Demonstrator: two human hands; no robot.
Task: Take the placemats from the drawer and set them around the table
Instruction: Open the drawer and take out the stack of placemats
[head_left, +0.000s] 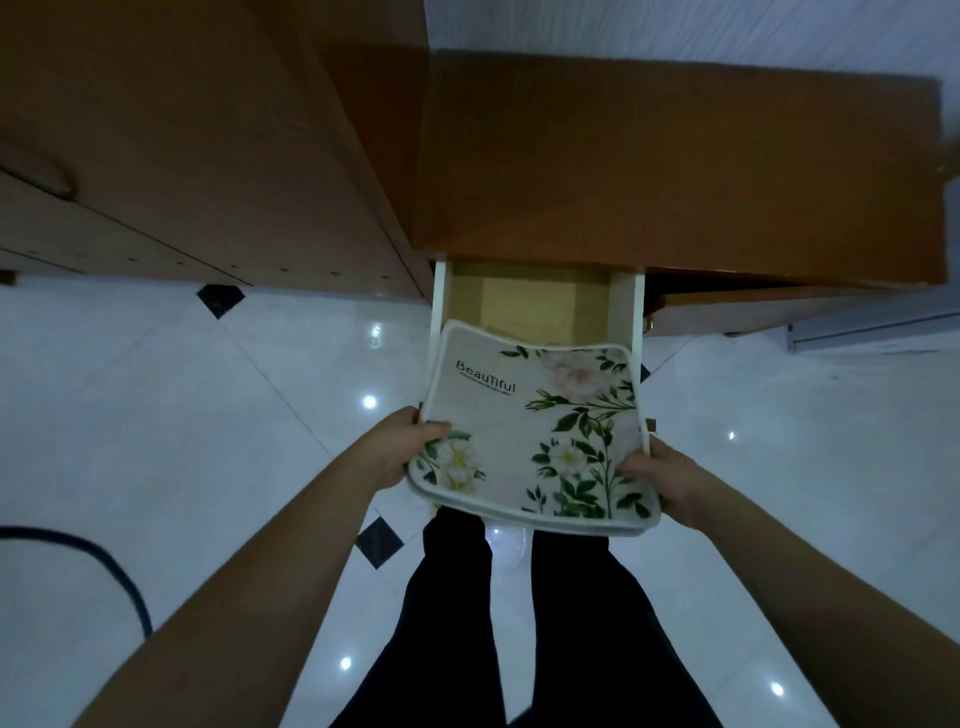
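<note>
Now left hand (395, 447) and right hand (670, 480) grip placemats (519, 431) (stacked)

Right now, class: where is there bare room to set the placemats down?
Bare spots: the cabinet top behind the open drawer, and the drawer's floor at its back. The front is crowded: both hands hold the placemats there.

Home interior, wooden cabinet (675, 171) with open drawer (530, 296), glossy white tiled floor (208, 415), floral placemats (530, 431)

Glossy white tiled floor (208, 415), wooden cabinets (182, 130)
</note>
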